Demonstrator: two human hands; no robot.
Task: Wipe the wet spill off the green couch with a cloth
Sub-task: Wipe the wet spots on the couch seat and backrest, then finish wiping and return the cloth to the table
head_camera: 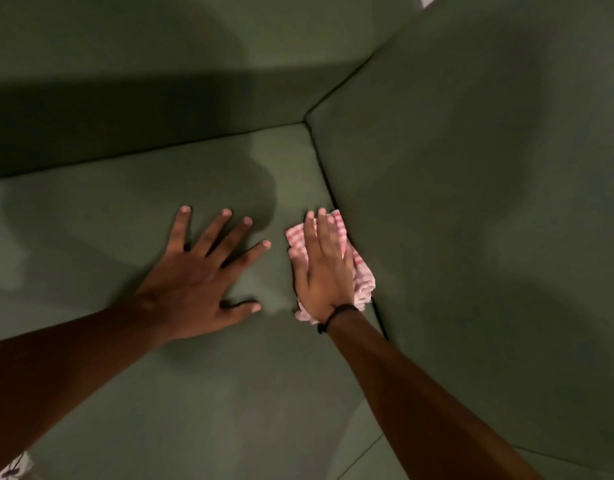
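Cloth, pink-and-white checked, lies bunched on the seat cushion of the green couch, pressed right against the seam where the seat meets the upright cushion on the right. Your right hand lies flat on top of it, fingers straight and close together, palm down; it presses the cloth rather than pinching it, and the fabric spills out beyond the fingertips, along the little-finger side and under the wrist. A dark band circles that wrist.

Your left hand rests just beside it on the bare seat, fingers spread wide and empty, apparently bracing your weight.

Handling, as a judgement: the cloth looks thin, light and limp, so it will fold and creep under a sliding palm. Keep broad, flat pressure over its middle, or gather the loose edges under your fingers, so that it travels with your hand instead of rolling up. The cushion looks soft and will give under pressure.

The spill itself cannot be made out with certainty; the dim light and the shadows on the seat hide any damp patch. It may sit beneath the cloth or along the seam.

No containers are in view.
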